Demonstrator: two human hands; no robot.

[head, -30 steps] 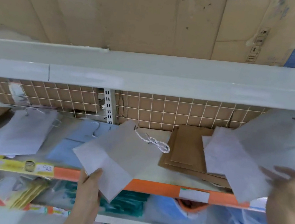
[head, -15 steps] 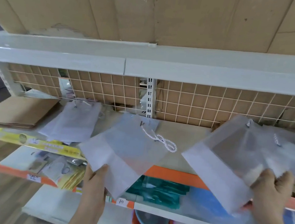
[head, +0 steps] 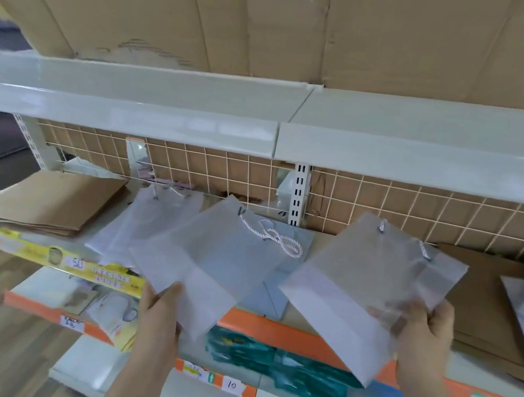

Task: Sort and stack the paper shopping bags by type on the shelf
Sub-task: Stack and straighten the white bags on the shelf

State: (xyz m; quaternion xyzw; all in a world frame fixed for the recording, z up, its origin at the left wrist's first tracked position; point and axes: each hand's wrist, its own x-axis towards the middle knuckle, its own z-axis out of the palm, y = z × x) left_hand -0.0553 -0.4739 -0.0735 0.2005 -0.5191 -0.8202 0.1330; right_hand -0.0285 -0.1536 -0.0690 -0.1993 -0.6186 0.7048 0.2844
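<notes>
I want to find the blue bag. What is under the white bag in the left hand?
Under the white bag gripped by the left hand lies a pale blue bag on the shelf, with more white bags to its left. Most of the blue bag is covered.

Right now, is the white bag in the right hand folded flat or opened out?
Folded flat: the white bag shows as one thin sheet pinched by the right hand.
</notes>
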